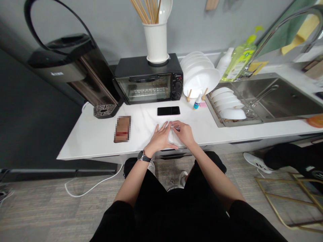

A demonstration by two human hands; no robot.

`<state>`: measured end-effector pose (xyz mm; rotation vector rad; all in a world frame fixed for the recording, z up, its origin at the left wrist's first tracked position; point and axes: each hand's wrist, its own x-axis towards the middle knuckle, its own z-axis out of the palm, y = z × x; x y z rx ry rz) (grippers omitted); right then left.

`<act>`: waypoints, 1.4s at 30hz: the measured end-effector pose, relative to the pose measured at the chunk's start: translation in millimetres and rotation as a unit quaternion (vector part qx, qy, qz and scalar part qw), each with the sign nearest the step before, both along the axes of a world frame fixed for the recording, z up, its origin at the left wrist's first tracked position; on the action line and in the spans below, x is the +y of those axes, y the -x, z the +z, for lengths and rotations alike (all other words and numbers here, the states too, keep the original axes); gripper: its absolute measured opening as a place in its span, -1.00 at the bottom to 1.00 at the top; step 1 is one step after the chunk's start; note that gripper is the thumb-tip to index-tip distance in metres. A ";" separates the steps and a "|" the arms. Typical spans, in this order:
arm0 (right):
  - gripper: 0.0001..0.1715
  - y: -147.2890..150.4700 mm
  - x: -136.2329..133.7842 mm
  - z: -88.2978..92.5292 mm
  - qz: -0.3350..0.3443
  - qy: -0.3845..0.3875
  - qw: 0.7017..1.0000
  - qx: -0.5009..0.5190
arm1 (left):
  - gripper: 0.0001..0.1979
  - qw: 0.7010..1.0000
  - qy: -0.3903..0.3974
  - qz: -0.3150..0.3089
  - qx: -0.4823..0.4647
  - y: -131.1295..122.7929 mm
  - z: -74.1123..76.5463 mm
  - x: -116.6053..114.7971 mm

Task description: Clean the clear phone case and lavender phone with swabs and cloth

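Note:
My left hand (160,137) lies on the white countertop (141,131) with its fingers spread, a watch on its wrist. Between my hands is a thin white sheet (173,137), hard to tell from the counter; whether it is paper or cloth I cannot tell. The fingers of my right hand (183,132) are pinched together at its upper edge, beside my left fingertips. Just beyond my hands a black-screened phone (168,111) lies flat. A small blue-and-white bottle (197,102) stands to its right. On the left lies a brown, blurred-out flat item (122,129).
A toaster oven (148,80) carries a white utensil holder (156,42). Left of it stands a tall dark drinks machine (88,74). White plates (202,80), a soap bottle (239,60) and a sink (285,97) with stacked bowls (228,103) are right. Another person's shoe (257,162) shows.

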<state>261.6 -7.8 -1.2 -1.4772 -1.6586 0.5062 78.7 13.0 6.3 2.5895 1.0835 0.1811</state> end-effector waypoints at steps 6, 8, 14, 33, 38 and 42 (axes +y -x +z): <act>-0.63 4.0 -33.1 4.2 0.026 0.027 0.999 0.006 | 0.33 1.000 0.000 -0.001 -0.011 0.4 2.1 -2.4; -0.65 5.8 -47.5 5.2 0.040 0.040 0.998 0.022 | 0.34 1.000 0.000 -0.003 -0.013 1.1 2.0 -2.7; -0.75 -1.4 -89.6 3.2 0.038 0.055 0.997 0.047 | 0.34 1.000 0.001 -0.010 -0.004 1.1 3.5 -3.3; -0.68 -36.6 -11.2 5.8 -0.066 -0.013 0.988 -0.141 | 0.43 1.000 0.009 -0.006 -0.001 -0.1 6.0 -2.6; -0.68 -17.9 0.0 7.7 -0.021 -0.001 0.994 -0.112 | 0.40 1.000 0.008 -0.009 -0.002 -0.5 4.9 -1.4; -0.64 -13.4 -11.1 6.9 0.022 0.003 0.996 -0.087 | 0.39 1.000 0.005 -0.008 -0.003 0.0 3.4 -0.8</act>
